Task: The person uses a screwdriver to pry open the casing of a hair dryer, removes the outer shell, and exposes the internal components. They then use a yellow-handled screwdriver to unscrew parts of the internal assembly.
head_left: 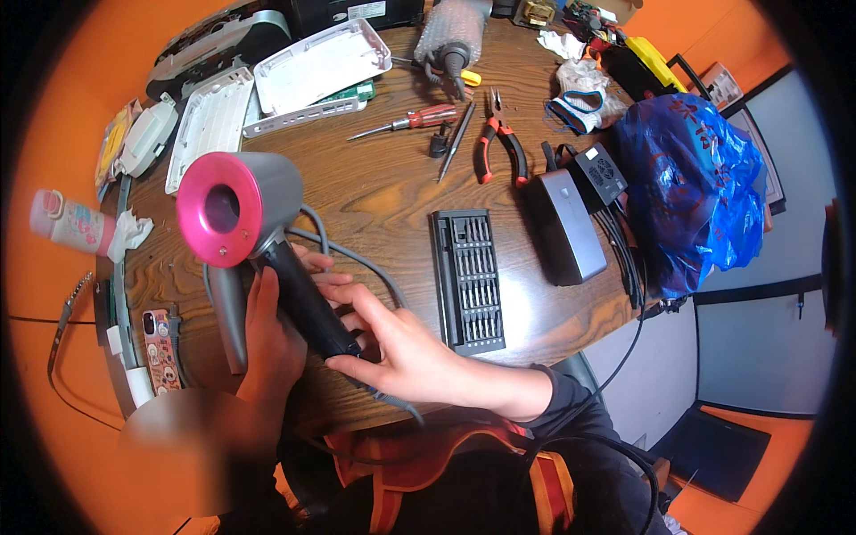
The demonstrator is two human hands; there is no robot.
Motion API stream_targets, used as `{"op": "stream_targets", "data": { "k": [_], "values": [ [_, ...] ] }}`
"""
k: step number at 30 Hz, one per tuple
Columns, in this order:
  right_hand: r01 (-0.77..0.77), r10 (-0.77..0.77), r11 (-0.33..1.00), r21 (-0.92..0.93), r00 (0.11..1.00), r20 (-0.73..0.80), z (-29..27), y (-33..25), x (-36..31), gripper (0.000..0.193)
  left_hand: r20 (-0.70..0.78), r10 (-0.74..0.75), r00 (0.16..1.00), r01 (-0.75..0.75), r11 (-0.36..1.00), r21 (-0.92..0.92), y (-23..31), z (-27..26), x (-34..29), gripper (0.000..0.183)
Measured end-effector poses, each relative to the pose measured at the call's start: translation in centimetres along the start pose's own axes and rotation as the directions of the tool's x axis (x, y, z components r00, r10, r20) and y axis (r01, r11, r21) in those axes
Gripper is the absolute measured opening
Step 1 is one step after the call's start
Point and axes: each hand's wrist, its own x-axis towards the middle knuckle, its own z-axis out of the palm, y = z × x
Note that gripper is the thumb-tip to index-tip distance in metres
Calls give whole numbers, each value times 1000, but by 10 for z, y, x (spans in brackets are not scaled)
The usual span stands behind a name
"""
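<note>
A hair dryer [283, 185] with a grey head and a bright pink ring is held up over the left half of the table. Its dark inner handle [303, 303] slants down to the right. My left hand [276, 330] is wrapped round that handle from the left, with its fingertips showing behind. My right hand [401, 352] grips the handle's lower end between thumb and fingers. A grey curved handle shell [229, 316] shows beside my left hand; whether it touches the dryer I cannot tell. A grey cord [361, 259] loops behind the dryer.
Right of my hands lies a black bit set [468, 281]. Beyond are red-handled pliers [501, 143], a screwdriver [410, 120] and a grey box [566, 227]. White plastic casings [321, 67] stand at the back left, a blue plastic bag [691, 192] at the right. A phone [160, 352] lies left.
</note>
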Motion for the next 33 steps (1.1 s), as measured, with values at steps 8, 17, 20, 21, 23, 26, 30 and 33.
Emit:
{"op": "stream_targets", "data": {
  "k": [8,17,20,21,23,26,30,33],
  "values": [
    [94,-206,965,-246,853,-479,-53,-7,5,13,70,-26,997,35,990,-136,10,2,0,34],
    [-691,-350,168,-703,625,-698,-147,20,59,36,64,-7,998,15,993,-121,11,7,-1,31],
    [-752,-162,179,-635,614,-773,-150,30,74,36,89,6,996,4,994,-113,10,7,-1,31],
    [-758,-147,178,-627,610,-779,-151,33,76,36,96,11,995,-2,995,-101,10,8,-1,31],
    [-771,-94,202,-604,598,-796,-154,36,77,36,123,25,992,-13,995,-95,9,8,-1,31],
    [-774,-130,237,-588,574,-808,-154,39,75,30,162,31,986,-14,994,-104,8,9,-2,31],
    [-784,-124,179,-594,581,-805,-159,39,76,41,141,8,990,6,995,-99,9,12,-4,33],
    [-796,-84,268,-542,541,-837,-172,36,78,46,171,40,984,-14,989,-146,8,11,-1,31]
  ]
}}
